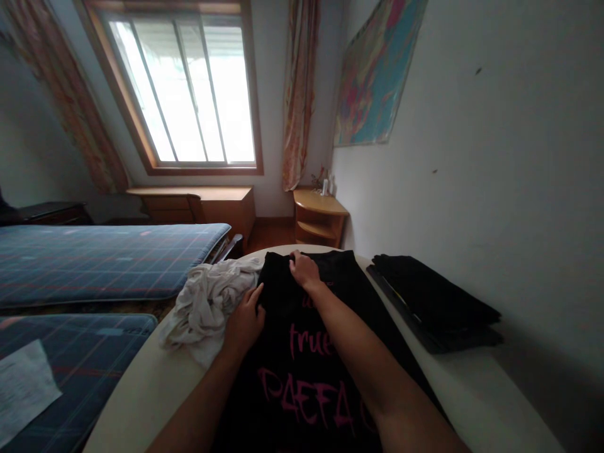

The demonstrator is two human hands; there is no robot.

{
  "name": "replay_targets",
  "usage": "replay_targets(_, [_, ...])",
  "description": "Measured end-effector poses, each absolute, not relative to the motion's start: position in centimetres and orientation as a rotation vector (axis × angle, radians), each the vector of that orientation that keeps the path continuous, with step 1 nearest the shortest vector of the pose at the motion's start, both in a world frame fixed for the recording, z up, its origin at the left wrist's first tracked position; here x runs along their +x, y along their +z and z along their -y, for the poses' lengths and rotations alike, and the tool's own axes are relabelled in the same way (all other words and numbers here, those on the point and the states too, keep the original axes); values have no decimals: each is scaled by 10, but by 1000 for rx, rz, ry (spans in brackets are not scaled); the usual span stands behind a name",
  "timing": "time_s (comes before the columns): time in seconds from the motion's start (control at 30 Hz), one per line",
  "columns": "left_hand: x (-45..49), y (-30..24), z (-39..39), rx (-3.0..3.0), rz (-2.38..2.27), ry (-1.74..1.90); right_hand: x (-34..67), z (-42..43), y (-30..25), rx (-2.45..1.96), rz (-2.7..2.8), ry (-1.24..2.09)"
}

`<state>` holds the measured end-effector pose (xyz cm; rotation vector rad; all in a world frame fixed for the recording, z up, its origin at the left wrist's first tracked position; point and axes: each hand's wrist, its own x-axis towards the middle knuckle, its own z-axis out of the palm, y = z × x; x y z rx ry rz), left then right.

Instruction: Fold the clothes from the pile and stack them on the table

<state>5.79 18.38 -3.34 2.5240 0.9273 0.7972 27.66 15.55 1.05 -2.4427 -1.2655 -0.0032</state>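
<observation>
A black shirt (278,314) with pink lettering lies lengthwise over a pale round table (141,384), its near end running out of view at the bottom. My left hand (245,319) rests at the shirt's left edge, thumb and forefinger apart. Near the far edge of the cloth, my right hand (304,269) has its fingers bent and closed on the black fabric. My right forearm crosses part of the lettering. A crumpled white cloth (202,305) sits just beyond my left hand, against the shirt's left side.
Dark folded clothes (434,299) are stacked on the table's right side, near the white wall (509,189). To the left are plaid mattresses (108,261), with a sheet of paper (26,390) on the nearer one. A wooden corner shelf (321,202) stands beyond the table.
</observation>
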Motion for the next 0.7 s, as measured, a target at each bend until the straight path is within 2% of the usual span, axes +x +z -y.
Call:
replay_targets(0.4, [59,-37,-185,2579,-922,782,282,-151,8,-2442,1380,126])
replay_targets(0.7, [59,-44,-189,2703,-591,807,272,-176,11,-2275,1119,219])
